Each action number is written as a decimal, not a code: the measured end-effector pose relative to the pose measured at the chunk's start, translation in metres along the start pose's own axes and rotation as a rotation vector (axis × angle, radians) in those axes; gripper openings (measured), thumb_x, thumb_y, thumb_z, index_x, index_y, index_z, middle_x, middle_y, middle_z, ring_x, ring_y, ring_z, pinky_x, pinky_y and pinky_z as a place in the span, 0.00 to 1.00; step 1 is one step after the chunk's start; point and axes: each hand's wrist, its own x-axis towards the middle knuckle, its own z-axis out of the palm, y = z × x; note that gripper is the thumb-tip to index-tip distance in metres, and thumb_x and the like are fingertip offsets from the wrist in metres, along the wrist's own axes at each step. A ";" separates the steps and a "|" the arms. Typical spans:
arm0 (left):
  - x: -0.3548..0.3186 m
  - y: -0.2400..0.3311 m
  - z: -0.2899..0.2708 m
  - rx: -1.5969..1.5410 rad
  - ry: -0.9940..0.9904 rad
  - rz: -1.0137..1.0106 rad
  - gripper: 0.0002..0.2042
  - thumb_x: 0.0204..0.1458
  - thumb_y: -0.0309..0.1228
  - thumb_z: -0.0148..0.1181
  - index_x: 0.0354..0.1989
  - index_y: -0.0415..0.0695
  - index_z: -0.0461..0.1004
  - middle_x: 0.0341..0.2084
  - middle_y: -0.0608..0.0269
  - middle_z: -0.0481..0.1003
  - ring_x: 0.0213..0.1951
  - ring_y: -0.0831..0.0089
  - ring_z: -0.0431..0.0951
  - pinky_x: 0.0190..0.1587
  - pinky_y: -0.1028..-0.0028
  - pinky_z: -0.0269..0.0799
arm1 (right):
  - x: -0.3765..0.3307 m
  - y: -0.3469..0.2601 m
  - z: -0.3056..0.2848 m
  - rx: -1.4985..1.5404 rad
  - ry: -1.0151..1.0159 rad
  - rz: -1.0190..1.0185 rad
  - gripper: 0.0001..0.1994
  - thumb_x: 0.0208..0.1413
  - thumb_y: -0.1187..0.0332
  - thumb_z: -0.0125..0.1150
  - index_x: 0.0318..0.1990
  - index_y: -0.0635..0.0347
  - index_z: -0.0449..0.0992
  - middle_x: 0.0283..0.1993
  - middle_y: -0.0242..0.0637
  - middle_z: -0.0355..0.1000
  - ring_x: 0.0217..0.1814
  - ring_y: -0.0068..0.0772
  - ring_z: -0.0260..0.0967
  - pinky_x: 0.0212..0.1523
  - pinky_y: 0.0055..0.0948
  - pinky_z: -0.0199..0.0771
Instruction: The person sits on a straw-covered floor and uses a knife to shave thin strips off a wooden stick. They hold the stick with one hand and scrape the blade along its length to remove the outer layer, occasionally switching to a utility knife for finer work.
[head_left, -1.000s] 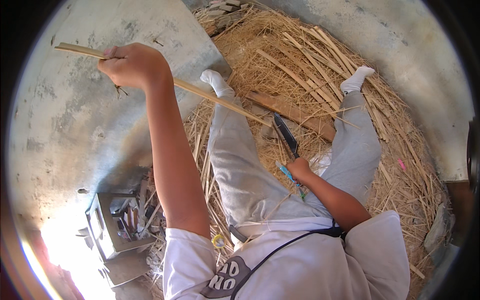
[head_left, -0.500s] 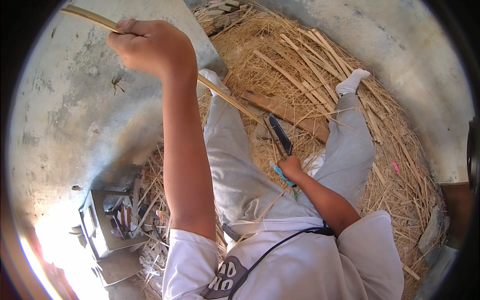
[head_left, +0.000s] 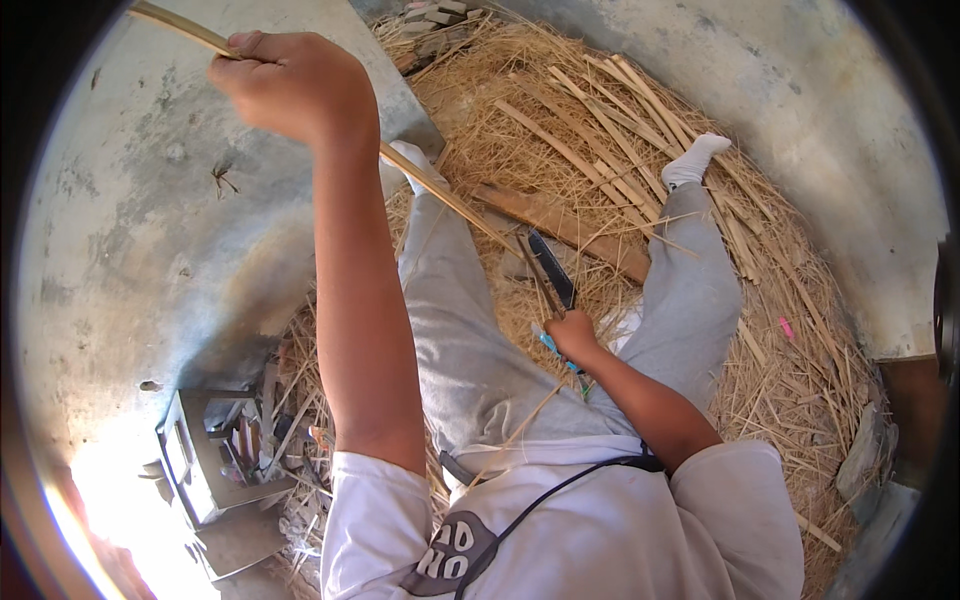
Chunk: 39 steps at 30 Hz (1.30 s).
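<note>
Raised at the upper left, my left hand is closed around a long, thin bamboo strip. The strip slants from beyond the hand down between my legs. My right hand is closed low between my thighs on a knife with a narrow brownish blade. The strip's lower end reaches that blade; whether they touch I cannot tell. A broad black blade shows close beside the knife, and whether it is held or lying there is unclear. A light-blue object is partly hidden by my right hand.
Straw and shavings cover the floor around my outstretched legs. Split bamboo strips lie by my right foot, and a wooden plank lies between my legs. A wall rises at left, with a wooden box of odds and ends below.
The whole view has shifted slightly. Both hands keep their grip, and the strip's lower end stays near the knife blade with little visible movement.
</note>
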 end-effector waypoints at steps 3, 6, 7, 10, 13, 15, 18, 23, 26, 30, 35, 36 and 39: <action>0.002 -0.007 -0.004 -0.008 0.002 -0.040 0.15 0.69 0.33 0.41 0.33 0.34 0.63 0.22 0.57 0.68 0.22 0.68 0.66 0.25 0.65 0.62 | -0.013 -0.009 0.002 -0.062 0.314 -0.563 0.16 0.55 0.64 0.63 0.37 0.73 0.78 0.20 0.44 0.71 0.19 0.39 0.71 0.26 0.39 0.69; 0.006 -0.014 -0.006 -0.013 0.008 -0.041 0.15 0.69 0.33 0.41 0.33 0.33 0.64 0.23 0.56 0.68 0.23 0.67 0.67 0.26 0.65 0.63 | -0.027 -0.022 0.008 0.281 0.287 -0.610 0.16 0.59 0.62 0.62 0.26 0.67 0.70 0.18 0.38 0.66 0.18 0.33 0.60 0.24 0.34 0.62; 0.007 -0.017 -0.004 -0.021 0.009 -0.048 0.15 0.69 0.33 0.41 0.33 0.33 0.64 0.23 0.56 0.68 0.23 0.67 0.67 0.27 0.65 0.64 | -0.014 0.000 0.021 0.172 0.440 -0.595 0.18 0.58 0.61 0.65 0.27 0.67 0.69 0.16 0.35 0.63 0.19 0.32 0.62 0.24 0.35 0.64; 0.005 -0.008 -0.004 -0.017 0.002 -0.091 0.15 0.69 0.33 0.41 0.33 0.33 0.64 0.23 0.55 0.68 0.24 0.66 0.68 0.29 0.64 0.65 | 0.012 0.031 0.013 -0.369 0.105 -0.119 0.14 0.55 0.66 0.63 0.30 0.73 0.73 0.19 0.47 0.69 0.19 0.38 0.69 0.28 0.36 0.73; 0.007 -0.008 -0.002 -0.032 0.010 -0.068 0.16 0.69 0.33 0.41 0.33 0.33 0.63 0.24 0.54 0.68 0.25 0.66 0.68 0.29 0.64 0.65 | 0.014 0.013 0.008 0.155 -0.098 0.227 0.14 0.55 0.66 0.61 0.30 0.74 0.74 0.19 0.47 0.69 0.20 0.37 0.71 0.29 0.35 0.76; 0.008 -0.012 -0.007 -0.020 0.012 -0.068 0.16 0.69 0.33 0.41 0.32 0.33 0.63 0.24 0.54 0.68 0.25 0.66 0.68 0.29 0.63 0.65 | 0.004 0.001 -0.002 0.317 -0.126 0.160 0.14 0.56 0.65 0.60 0.29 0.73 0.73 0.18 0.45 0.69 0.19 0.35 0.71 0.27 0.34 0.74; 0.009 -0.016 -0.012 -0.011 0.003 -0.090 0.16 0.69 0.33 0.41 0.31 0.33 0.63 0.24 0.54 0.68 0.25 0.67 0.68 0.29 0.63 0.64 | -0.023 -0.025 -0.011 0.140 0.147 -0.364 0.14 0.56 0.64 0.61 0.28 0.69 0.71 0.16 0.39 0.65 0.17 0.30 0.66 0.24 0.32 0.68; 0.008 -0.012 -0.009 -0.065 0.005 -0.106 0.16 0.69 0.33 0.40 0.32 0.33 0.63 0.25 0.55 0.68 0.24 0.68 0.67 0.28 0.64 0.62 | -0.020 -0.005 -0.005 -0.233 0.119 -0.360 0.19 0.55 0.63 0.64 0.46 0.73 0.76 0.29 0.54 0.77 0.32 0.50 0.77 0.37 0.44 0.75; 0.003 0.003 -0.004 -0.079 -0.011 -0.128 0.16 0.69 0.33 0.40 0.34 0.32 0.64 0.25 0.54 0.69 0.25 0.68 0.67 0.28 0.65 0.62 | 0.004 0.033 0.010 -0.278 0.216 -0.172 0.18 0.52 0.60 0.62 0.26 0.72 0.75 0.23 0.55 0.74 0.27 0.52 0.76 0.35 0.46 0.76; 0.001 -0.004 -0.008 -0.057 -0.002 -0.082 0.15 0.69 0.33 0.40 0.36 0.32 0.65 0.27 0.52 0.70 0.26 0.67 0.70 0.28 0.65 0.64 | -0.008 0.005 -0.007 -0.191 0.082 -0.158 0.17 0.53 0.63 0.62 0.39 0.72 0.77 0.28 0.59 0.75 0.34 0.56 0.77 0.39 0.47 0.76; 0.008 -0.021 -0.013 -0.013 0.039 -0.051 0.15 0.69 0.33 0.41 0.37 0.32 0.66 0.30 0.49 0.72 0.29 0.64 0.72 0.32 0.64 0.67 | -0.047 -0.042 -0.014 0.042 0.223 -0.459 0.14 0.53 0.66 0.62 0.37 0.73 0.78 0.24 0.57 0.74 0.29 0.50 0.77 0.36 0.43 0.77; 0.008 -0.017 -0.013 -0.012 0.031 -0.066 0.15 0.69 0.33 0.41 0.37 0.32 0.66 0.30 0.49 0.72 0.30 0.63 0.73 0.32 0.64 0.67 | -0.043 -0.031 -0.010 0.060 0.271 -0.523 0.13 0.53 0.66 0.62 0.35 0.73 0.77 0.22 0.55 0.72 0.25 0.46 0.75 0.33 0.41 0.76; 0.003 -0.002 -0.006 -0.042 0.009 -0.083 0.16 0.69 0.34 0.40 0.38 0.31 0.66 0.31 0.48 0.72 0.31 0.62 0.73 0.33 0.64 0.68 | 0.005 0.038 0.003 -0.209 0.242 -0.334 0.13 0.54 0.67 0.61 0.30 0.73 0.73 0.17 0.49 0.67 0.17 0.38 0.68 0.27 0.36 0.73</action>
